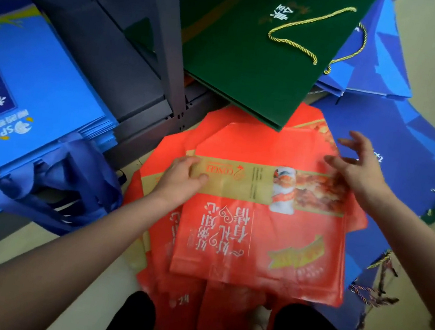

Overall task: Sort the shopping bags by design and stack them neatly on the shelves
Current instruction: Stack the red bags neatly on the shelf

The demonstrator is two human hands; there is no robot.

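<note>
Left hand (pixel 181 178) flat, fingers straight, pressing top red bag (pixel 260 227) on the red pile on the floor; right hand (pixel 359 163) released, fingers spread, blurred, over bag's far right corner; blue bags (pixel 26 87) stacked on shelf (pixel 145 110) at left; green bag (pixel 254 52) beyond.

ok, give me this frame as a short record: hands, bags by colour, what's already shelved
left hand: pressing flat on the gold band of the top red bag
right hand: fingers spread, blurred, over the red bag's far right corner; contact unclear
red bags: pile on the floor, roughly aligned
green bag: overlapping the red pile's far edge
dark blue bags: scattered at right
shelf: light blue bags stacked on it
</note>
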